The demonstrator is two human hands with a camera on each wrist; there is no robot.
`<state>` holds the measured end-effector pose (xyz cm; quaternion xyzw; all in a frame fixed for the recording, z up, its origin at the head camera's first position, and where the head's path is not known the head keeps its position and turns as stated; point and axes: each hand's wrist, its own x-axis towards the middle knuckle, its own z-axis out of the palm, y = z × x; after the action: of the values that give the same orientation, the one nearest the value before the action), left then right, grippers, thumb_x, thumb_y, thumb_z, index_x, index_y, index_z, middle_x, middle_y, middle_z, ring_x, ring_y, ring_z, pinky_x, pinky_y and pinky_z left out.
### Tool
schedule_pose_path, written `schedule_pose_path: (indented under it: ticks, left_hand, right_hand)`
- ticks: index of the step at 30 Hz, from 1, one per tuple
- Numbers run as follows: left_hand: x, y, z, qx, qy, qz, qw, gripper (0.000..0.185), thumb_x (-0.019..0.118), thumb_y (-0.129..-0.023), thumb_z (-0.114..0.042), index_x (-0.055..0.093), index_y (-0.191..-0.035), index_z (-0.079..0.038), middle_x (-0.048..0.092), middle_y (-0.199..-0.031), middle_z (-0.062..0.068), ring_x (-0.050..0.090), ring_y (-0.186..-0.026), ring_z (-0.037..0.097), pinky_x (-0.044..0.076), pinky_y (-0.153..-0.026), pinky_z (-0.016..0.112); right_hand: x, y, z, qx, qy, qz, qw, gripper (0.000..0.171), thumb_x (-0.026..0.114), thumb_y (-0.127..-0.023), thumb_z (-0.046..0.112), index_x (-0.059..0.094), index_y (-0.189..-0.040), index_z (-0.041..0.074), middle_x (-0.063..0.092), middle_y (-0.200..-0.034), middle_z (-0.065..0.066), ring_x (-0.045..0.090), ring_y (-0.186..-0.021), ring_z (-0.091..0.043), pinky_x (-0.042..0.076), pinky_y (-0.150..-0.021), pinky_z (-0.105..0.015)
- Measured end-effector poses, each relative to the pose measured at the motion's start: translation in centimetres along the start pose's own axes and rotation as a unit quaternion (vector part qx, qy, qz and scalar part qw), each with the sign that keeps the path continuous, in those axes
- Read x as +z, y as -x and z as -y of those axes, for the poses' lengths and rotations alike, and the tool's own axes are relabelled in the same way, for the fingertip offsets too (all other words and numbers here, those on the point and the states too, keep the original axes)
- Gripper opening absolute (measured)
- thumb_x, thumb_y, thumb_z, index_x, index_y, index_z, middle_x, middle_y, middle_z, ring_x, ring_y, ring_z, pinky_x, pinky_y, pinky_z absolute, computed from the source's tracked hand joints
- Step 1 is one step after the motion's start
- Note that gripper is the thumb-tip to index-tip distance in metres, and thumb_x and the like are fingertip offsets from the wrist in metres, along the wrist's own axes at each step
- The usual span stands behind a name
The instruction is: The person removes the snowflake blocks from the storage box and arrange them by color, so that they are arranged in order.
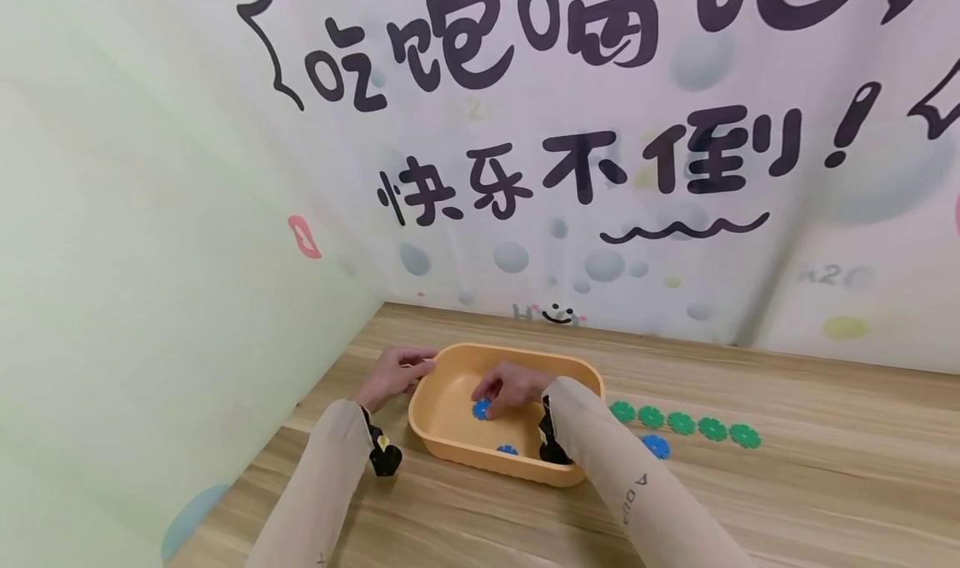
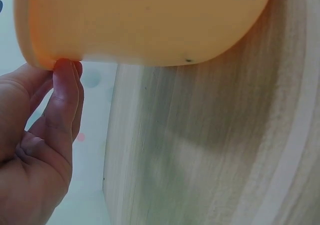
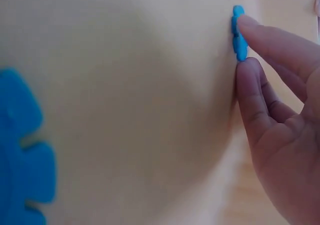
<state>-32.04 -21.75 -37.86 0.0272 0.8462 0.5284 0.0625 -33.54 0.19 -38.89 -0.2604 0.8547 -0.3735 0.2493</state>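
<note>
A blue flower-shaped disc (image 3: 22, 150) fills the lower left of the right wrist view, blurred and cut off by the frame; it lies on the floor of the orange tub (image 1: 442, 434). In the head view this disc (image 1: 507, 449) sits near the tub's front wall. The right hand (image 1: 512, 387) reaches into the tub, its fingertips (image 3: 250, 27) on a second blue disc (image 3: 239, 32), seen edge-on, with the thumb just beside it (whether the grip truly pinches the disc or only presses it is hard to tell). The left hand (image 1: 392, 374) is at the tub's 9 o'clock, fingers (image 2: 65, 85) fairly straight, tips touching the rim and curled round nothing. On the counter (image 1: 825, 485), at the tub's 3 o'clock, lie five green discs (image 1: 682, 422) in a row and another blue disc (image 1: 655, 445), partly hidden by the right sleeve (image 1: 630, 485).
</note>
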Motion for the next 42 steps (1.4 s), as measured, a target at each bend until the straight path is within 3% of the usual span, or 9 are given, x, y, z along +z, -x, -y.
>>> schedule_pose_path:
  ticks: [9, 17, 25, 29, 36, 42]
  left_hand:
    - [-0.1, 0.1, 0.0, -0.002, 0.007, -0.005, 1.0, 0.032, 0.059, -0.086, -0.014, 0.058, -0.114, 0.001, 0.058, -0.094, 0.01, 0.056, -0.071, 0.011, 0.049, -0.059, 0.024]
    - [0.0, 0.2, 0.1, 0.006, 0.014, 0.002, 0.9999, 0.033, 0.059, -0.086, -0.014, 0.058, -0.114, 0.002, 0.059, -0.095, 0.011, 0.057, -0.071, 0.011, 0.05, -0.06, 0.025]
    - [-0.1, 0.2, 0.2, 0.006, 0.017, -0.003, 0.9998, 0.032, 0.059, -0.085, -0.013, 0.058, -0.113, 0.002, 0.059, -0.094, 0.011, 0.057, -0.071, 0.012, 0.05, -0.059, 0.024]
    - [0.1, 0.1, 0.1, 0.004, 0.015, -0.002, 0.9999, 0.032, 0.059, -0.085, -0.013, 0.058, -0.113, 0.002, 0.059, -0.095, 0.011, 0.057, -0.072, 0.012, 0.05, -0.06, 0.025]
    - [0.1, 0.2, 0.0, -0.001, 0.01, -0.007, 0.9999, 0.032, 0.06, -0.085, -0.014, 0.058, -0.113, 0.001, 0.059, -0.095, 0.011, 0.057, -0.073, 0.012, 0.051, -0.061, 0.026]
    - [0.2, 0.2, 0.0, 0.01, 0.007, -0.004, 0.9999, 0.032, 0.058, -0.086, -0.012, 0.057, -0.114, 0.003, 0.059, -0.095, 0.012, 0.056, -0.072, 0.012, 0.05, -0.06, 0.025]
  right_hand:
    - [0.1, -0.1, -0.2, -0.035, 0.008, -0.002, 0.999, 0.021, 0.069, -0.073, -0.002, 0.065, -0.094, -0.002, 0.056, -0.075, -0.001, 0.046, -0.068, -0.007, 0.041, -0.061, -0.016]
    - [0.0, 0.0, -0.4, -0.054, 0.007, -0.029, 0.998, 0.017, 0.071, -0.071, -0.002, 0.062, -0.085, -0.002, 0.053, -0.072, -0.001, 0.045, -0.064, -0.008, 0.04, -0.056, -0.016]
    - [-0.1, 0.0, -0.7, -0.072, -0.035, -0.055, 0.995, 0.008, 0.059, -0.079, -0.006, 0.061, -0.087, -0.006, 0.054, -0.068, -0.003, 0.045, -0.054, -0.009, 0.04, -0.05, -0.017]
    - [-0.4, 0.0, -0.6, -0.068, -0.088, -0.07, 0.991, 0.01, 0.059, -0.08, -0.003, 0.063, -0.089, -0.006, 0.058, -0.07, -0.004, 0.05, -0.055, -0.009, 0.047, -0.053, -0.021]
    - [-2.8, 0.9, 1.6, -0.05, -0.154, -0.082, 0.983, 0.017, 0.057, -0.085, 0.003, 0.06, -0.101, -0.002, 0.06, -0.088, -0.008, 0.058, -0.075, -0.014, 0.05, -0.072, -0.03]
    - [-5.7, 3.8, 3.8, -0.076, -0.146, -0.148, 0.975, 0.018, 0.06, -0.084, 0.008, 0.063, -0.101, 0.002, 0.061, -0.087, -0.01, 0.06, -0.076, -0.022, 0.05, -0.075, -0.036]
